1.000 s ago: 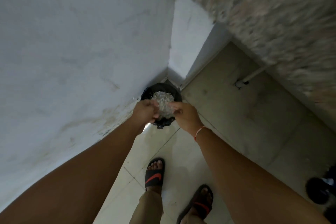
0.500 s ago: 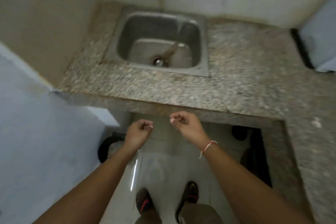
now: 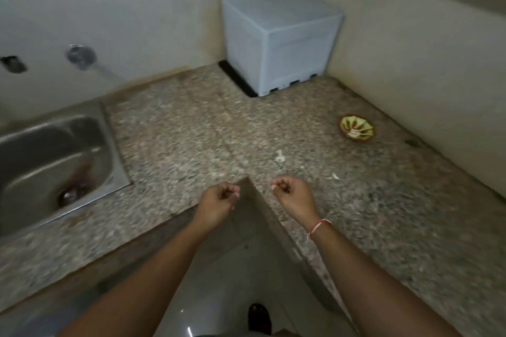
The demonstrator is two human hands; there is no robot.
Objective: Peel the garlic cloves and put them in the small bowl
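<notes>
The small bowl [image 3: 357,128] is kept on the desk [image 3: 191,128], far to the right of the sink [image 3: 54,156] and near the side wall, probably so that it stays dry and out of the way. Some pale pieces are seen inside it; they may be peeled garlic cloves [image 3: 356,133], though the picture is too blurred for this to be said with certainty. A few white scraps [image 3: 279,156] are left on the desk between the sink and the bowl, nearer to the bowl.

The left hand [image 3: 217,201] and the right hand [image 3: 291,194] are held above the inner corner of the desk, to the right of the sink. The fingers of both are curled in, and nothing is seen to be held. It is judged that the hands are kept like this because they are not yet busy with a clove.
</notes>
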